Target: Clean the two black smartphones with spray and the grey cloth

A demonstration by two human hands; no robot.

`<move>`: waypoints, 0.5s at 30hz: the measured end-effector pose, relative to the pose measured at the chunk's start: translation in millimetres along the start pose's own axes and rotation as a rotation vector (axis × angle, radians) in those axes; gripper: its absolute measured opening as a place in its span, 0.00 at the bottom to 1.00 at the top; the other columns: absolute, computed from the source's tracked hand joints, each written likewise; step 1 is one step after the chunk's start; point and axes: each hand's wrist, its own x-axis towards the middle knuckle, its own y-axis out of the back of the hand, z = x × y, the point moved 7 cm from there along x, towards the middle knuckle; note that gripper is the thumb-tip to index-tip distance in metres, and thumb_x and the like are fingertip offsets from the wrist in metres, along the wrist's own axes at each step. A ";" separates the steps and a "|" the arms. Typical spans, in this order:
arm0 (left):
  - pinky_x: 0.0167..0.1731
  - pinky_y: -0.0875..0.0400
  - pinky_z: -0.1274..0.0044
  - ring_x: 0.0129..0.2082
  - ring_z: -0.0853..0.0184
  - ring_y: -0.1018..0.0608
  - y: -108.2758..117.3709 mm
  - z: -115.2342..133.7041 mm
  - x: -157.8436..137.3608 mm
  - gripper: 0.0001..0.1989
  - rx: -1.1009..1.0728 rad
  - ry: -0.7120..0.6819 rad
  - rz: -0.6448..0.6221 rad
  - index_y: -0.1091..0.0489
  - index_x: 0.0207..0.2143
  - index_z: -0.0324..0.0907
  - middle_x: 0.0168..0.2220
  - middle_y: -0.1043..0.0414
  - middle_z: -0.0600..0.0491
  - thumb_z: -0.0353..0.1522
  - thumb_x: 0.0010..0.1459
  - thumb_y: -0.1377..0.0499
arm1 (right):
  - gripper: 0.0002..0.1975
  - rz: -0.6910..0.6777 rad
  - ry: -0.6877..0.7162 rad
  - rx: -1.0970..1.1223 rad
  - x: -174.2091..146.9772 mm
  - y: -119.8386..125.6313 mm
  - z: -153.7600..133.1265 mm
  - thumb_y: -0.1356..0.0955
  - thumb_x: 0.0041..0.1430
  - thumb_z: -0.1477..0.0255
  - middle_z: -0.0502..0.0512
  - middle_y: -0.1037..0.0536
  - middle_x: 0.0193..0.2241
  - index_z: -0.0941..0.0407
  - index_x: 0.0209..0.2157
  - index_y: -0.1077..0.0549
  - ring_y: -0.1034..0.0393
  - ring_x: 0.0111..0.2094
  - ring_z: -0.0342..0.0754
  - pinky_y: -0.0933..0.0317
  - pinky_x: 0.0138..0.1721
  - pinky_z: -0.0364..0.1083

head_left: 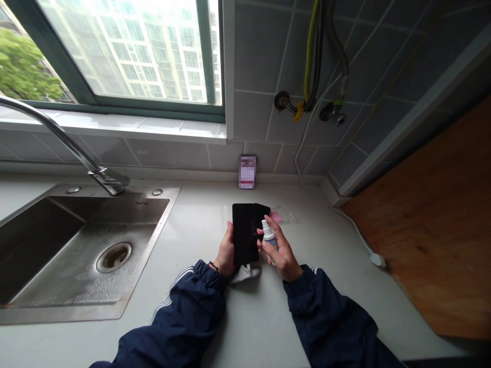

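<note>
My left hand [226,253] grips a black, flat, phone-like device [244,232] by its left edge, its dark face turned toward me. In my right hand [282,255] is a small spray bottle [269,237] with a white nozzle and a bluish label; the index finger rests near its top. The nozzle is close to the device's right side. Another black flat piece [263,210] shows behind the device's right edge; whether it is joined to it I cannot tell. A light grey cloth [246,274] lies on the counter below the device.
A phone with a lit screen [247,172] leans against the tiled wall. Clear plastic packaging with a pink piece [276,216] lies on the counter [330,306]. At left are a steel sink [126,304] and faucet [76,145]. A white cable [326,204] ends in a plug [378,259].
</note>
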 end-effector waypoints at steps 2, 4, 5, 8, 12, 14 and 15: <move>0.41 0.22 0.66 0.37 0.55 0.17 1.9 -1.4 -0.4 0.40 -0.019 -0.003 0.049 0.26 0.54 0.31 0.43 0.19 0.37 0.57 0.66 0.57 | 0.32 -0.007 0.044 -0.141 0.2 1.0 -2.6 0.33 0.66 0.65 0.57 0.24 0.50 0.43 0.69 0.44 0.28 0.31 0.44 0.31 0.28 0.42; 0.41 0.22 0.67 0.38 0.56 0.17 3.0 -1.6 -0.9 0.37 -0.038 -0.013 0.106 0.25 0.53 0.32 0.45 0.20 0.37 0.54 0.68 0.56 | 0.30 -0.002 0.130 -0.295 -0.2 0.5 -9.1 0.33 0.66 0.68 0.56 0.23 0.48 0.44 0.68 0.41 0.27 0.33 0.46 0.29 0.37 0.46; 0.41 0.22 0.68 0.38 0.56 0.17 2.8 -1.5 -1.0 0.37 -0.042 -0.016 0.125 0.25 0.53 0.31 0.45 0.20 0.37 0.53 0.68 0.56 | 0.29 0.002 0.173 -0.351 -0.7 -0.3 -12.6 0.33 0.66 0.69 0.55 0.22 0.46 0.45 0.67 0.39 0.26 0.33 0.46 0.29 0.40 0.47; 0.42 0.22 0.67 0.38 0.56 0.17 1.6 -1.7 -1.3 0.37 -0.055 0.000 0.149 0.25 0.52 0.30 0.44 0.19 0.37 0.53 0.69 0.56 | 0.26 0.023 0.252 -0.432 -2.8 -2.1 -20.5 0.33 0.66 0.71 0.55 0.21 0.44 0.47 0.64 0.35 0.25 0.34 0.48 0.29 0.42 0.48; 0.46 0.22 0.68 0.40 0.56 0.16 1.4 -0.1 -2.1 0.36 -0.102 0.009 0.169 0.25 0.52 0.30 0.43 0.19 0.38 0.53 0.69 0.55 | 0.25 0.064 0.315 -0.502 -6.1 -4.4 -27.3 0.34 0.65 0.72 0.57 0.21 0.48 0.48 0.63 0.34 0.23 0.40 0.52 0.29 0.46 0.50; 0.44 0.21 0.68 0.38 0.57 0.16 0.3 1.3 -2.7 0.35 -0.102 0.004 0.171 0.25 0.52 0.30 0.41 0.18 0.39 0.52 0.69 0.55 | 0.25 0.064 0.335 -0.545 -7.7 -7.3 -28.9 0.35 0.65 0.74 0.57 0.21 0.49 0.48 0.63 0.35 0.23 0.43 0.53 0.29 0.48 0.51; 0.43 0.21 0.68 0.36 0.57 0.16 0.0 2.2 -3.0 0.35 -0.092 -0.001 0.176 0.26 0.53 0.30 0.40 0.18 0.39 0.52 0.69 0.54 | 0.25 0.055 0.340 -0.562 -8.4 -9.2 -29.1 0.35 0.65 0.74 0.57 0.21 0.49 0.47 0.63 0.35 0.23 0.44 0.54 0.29 0.48 0.51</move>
